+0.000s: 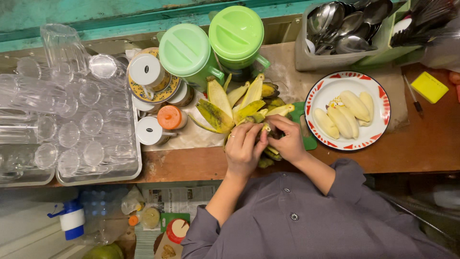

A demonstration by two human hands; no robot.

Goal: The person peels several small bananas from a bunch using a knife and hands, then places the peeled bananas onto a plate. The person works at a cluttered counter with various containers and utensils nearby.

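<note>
Tray of clear glasses (72, 120) far left. Left hand (244, 146) and right hand (287, 139) both pinch one banana (265, 128) between them, over the peel pile (235, 103). Plate (378, 96) of peeled bananas (345, 115) right.
</note>
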